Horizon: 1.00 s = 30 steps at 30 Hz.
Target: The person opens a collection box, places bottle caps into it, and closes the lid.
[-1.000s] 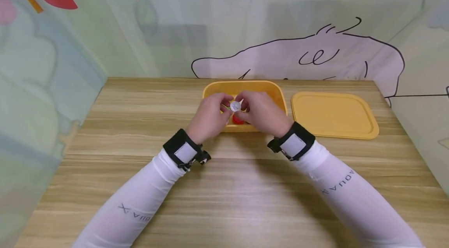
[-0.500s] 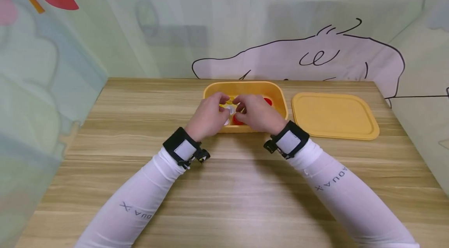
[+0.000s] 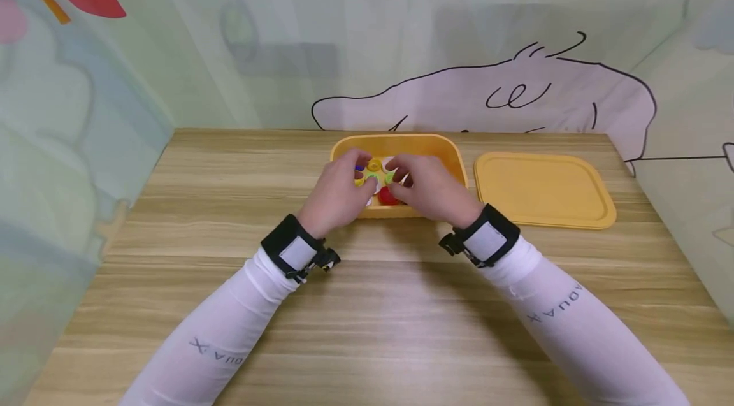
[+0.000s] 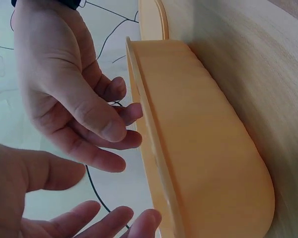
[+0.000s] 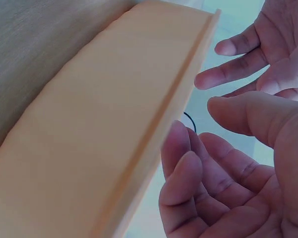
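Note:
A yellow box point(image 3: 395, 212) stands near the table's back edge. Inside lie several round coloured pieces that look like bottle caps, among them a red cap point(image 3: 388, 195), a yellow cap point(image 3: 374, 165) and a white cap point(image 3: 388, 164). Over the box's left part is my left hand point(image 3: 337, 190), its fingers loosely bent and holding nothing. My right hand point(image 3: 432, 188) hovers opposite, thumb and fingers apart, likewise without anything in its grasp. Both wrist views show a gap between thumb and fingers. The hands cover some of the pieces, and the box wall point(image 4: 188, 129) hides them in the wrist views.
A flat yellow lid point(image 3: 545, 189) lies on the wooden table point(image 3: 367, 317) to the right of the box. Behind the table hangs a printed curtain point(image 3: 367, 30).
A second ago both hands held a small round white piece between their fingertips above the box. It was let go, and the fingers have drawn apart, baring more of the pieces inside.

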Available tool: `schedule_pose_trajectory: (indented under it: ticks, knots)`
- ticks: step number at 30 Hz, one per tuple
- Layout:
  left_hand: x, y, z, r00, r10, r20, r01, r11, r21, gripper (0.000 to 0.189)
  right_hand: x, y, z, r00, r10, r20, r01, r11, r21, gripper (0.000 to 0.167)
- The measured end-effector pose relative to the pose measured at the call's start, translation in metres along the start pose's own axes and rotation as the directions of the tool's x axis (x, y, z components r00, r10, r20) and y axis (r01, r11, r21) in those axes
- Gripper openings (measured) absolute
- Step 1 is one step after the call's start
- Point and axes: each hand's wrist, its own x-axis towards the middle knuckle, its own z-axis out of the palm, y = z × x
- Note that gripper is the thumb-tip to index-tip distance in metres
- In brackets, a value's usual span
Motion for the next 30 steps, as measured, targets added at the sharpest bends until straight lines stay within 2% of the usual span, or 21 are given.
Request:
schedule_pose_trajectory:
  ticks: [6,10,13,16,20,26,30]
  knots:
    - [-0.009,0.006,0.0,0.996,0.083,-0.017,-0.083,0.996,0.041,0.048,-0.015,0.002,-0.01,0.999,0.008,-0.045,-0.008,1.0,0.003,0.034]
    - [-0.019,0.009,-0.004,0.991,0.129,-0.02,-0.127,0.987,0.098,0.051,-0.026,0.006,-0.021,0.997,0.036,-0.071,-0.037,0.999,-0.005,0.033]
    - [-0.029,0.008,-0.009,0.983,0.182,-0.023,-0.175,0.969,0.175,0.055,-0.035,0.012,-0.031,0.993,0.059,-0.098,-0.061,0.998,-0.016,0.032]
    - [-0.041,0.003,-0.016,0.973,0.229,-0.026,-0.214,0.94,0.265,0.059,-0.047,0.023,-0.043,0.988,0.075,-0.135,-0.08,0.996,-0.032,0.031]
    - [-0.055,-0.009,-0.023,0.965,0.259,-0.031,-0.228,0.896,0.38,0.068,-0.064,0.049,-0.061,0.977,0.118,-0.178,-0.131,0.99,-0.061,0.036]
    - [-0.072,-0.032,-0.029,0.969,0.245,-0.041,-0.186,0.826,0.532,0.083,-0.085,0.104,-0.084,0.952,0.219,-0.214,-0.248,0.961,-0.119,0.044]
    - [-0.079,-0.048,-0.031,0.978,0.203,-0.052,-0.136,0.805,0.577,0.093,-0.1,0.144,-0.096,0.938,0.251,-0.237,-0.287,0.949,-0.131,0.048]
